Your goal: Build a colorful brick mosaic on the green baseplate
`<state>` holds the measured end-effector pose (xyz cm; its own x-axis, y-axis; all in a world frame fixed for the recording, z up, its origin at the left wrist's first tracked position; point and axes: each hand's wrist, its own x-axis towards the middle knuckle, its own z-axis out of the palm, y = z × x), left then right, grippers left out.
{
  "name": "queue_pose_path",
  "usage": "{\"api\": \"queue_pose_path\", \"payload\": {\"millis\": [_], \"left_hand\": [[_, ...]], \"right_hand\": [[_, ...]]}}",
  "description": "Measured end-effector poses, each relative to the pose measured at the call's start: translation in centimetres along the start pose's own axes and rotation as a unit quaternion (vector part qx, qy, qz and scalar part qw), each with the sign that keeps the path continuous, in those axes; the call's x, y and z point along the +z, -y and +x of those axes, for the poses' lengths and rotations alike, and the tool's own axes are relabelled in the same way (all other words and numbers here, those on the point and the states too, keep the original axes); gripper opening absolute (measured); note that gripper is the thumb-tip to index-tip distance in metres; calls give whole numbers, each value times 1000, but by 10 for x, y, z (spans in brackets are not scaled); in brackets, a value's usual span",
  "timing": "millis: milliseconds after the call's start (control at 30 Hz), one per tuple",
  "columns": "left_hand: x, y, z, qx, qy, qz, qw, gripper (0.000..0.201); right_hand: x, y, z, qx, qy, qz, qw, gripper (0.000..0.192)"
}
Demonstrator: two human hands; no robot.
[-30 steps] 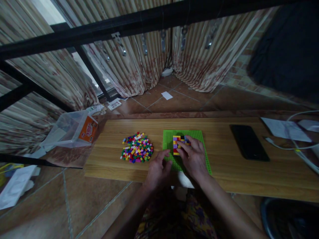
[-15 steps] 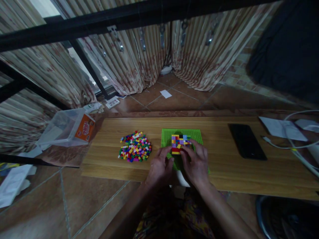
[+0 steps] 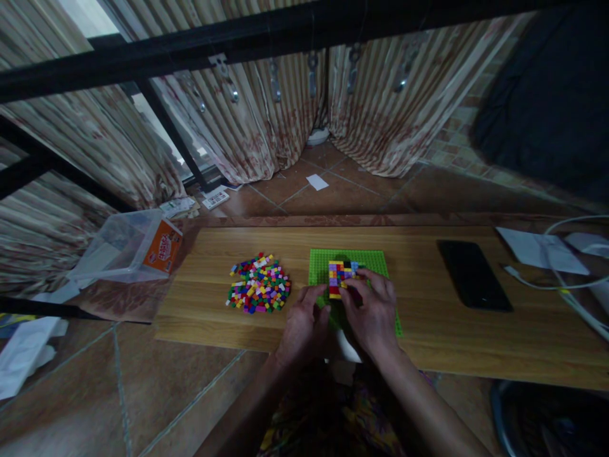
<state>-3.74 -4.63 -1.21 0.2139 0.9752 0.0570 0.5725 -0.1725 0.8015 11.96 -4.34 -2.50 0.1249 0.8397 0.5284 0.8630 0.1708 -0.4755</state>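
On the green studded baseplate (image 3: 322, 257) stands a block of small colourful building bricks (image 3: 337, 273), packed close together. My right hand (image 3: 373, 308) covers its right and lower side, with thumb and forefinger closed at a small brick there; the fingers mostly hide that brick. My left hand (image 3: 304, 320) rests over the plate's lower left edge. Its forefinger reaches close to the built bricks and its thumb is apart, with nothing seen between them. Left of the plate lies a loose pile of mixed-colour bricks (image 3: 259, 284).
The wooden tabletop (image 3: 200, 304) carries a black phone (image 3: 474, 275) at the right, beside white paper (image 3: 540, 249) and a white cable (image 3: 528, 277). A clear plastic box (image 3: 118, 244) with an orange label sits off the left end. A dark rail (image 3: 200, 47) crosses above.
The view has shifted slightly. My right fingers have moved a little over the bricks, and the yellow brick seen by the fingertips is now mostly covered. My left hand stays nearly in place.
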Motion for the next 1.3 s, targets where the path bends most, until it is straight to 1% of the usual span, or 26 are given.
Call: {"api": "queue_pose_path", "payload": {"millis": [233, 433, 567, 767, 867, 933, 1033, 1100, 1200, 1300], "left_hand": [[2, -1, -1, -2, 3, -5, 1000, 37], [2, -2, 0, 8, 7, -11, 1000, 38], [2, -4, 3, 13, 14, -14, 1000, 42], [3, -6, 6, 20, 15, 0, 1000, 45], [3, -7, 7, 50, 30, 45, 997, 45], [4, -9, 9, 68, 49, 105, 991, 48], [5, -12, 10, 80, 73, 202, 973, 57], [5, -15, 11, 92, 82, 248, 961, 62], [7, -19, 13, 95, 89, 306, 943, 56], [11, -23, 14, 88, 80, 346, 931, 47]], "right_hand": [[-8, -4, 1, -4, 4, -22, 1000, 13], [0, 6, 2, 34, -23, -11, 999, 13], [6, 14, 2, 57, -24, -24, 998, 15], [7, 12, -1, 27, 0, -23, 999, 16], [6, 9, -2, 16, 10, -27, 999, 19], [5, 9, -2, 11, 7, -30, 999, 21], [5, 9, -2, 9, 0, -33, 999, 24], [6, 9, -2, 8, 3, -34, 999, 25], [6, 7, -4, 3, 6, -26, 1000, 25], [8, 4, -5, -1, 2, -14, 1000, 25]]}}
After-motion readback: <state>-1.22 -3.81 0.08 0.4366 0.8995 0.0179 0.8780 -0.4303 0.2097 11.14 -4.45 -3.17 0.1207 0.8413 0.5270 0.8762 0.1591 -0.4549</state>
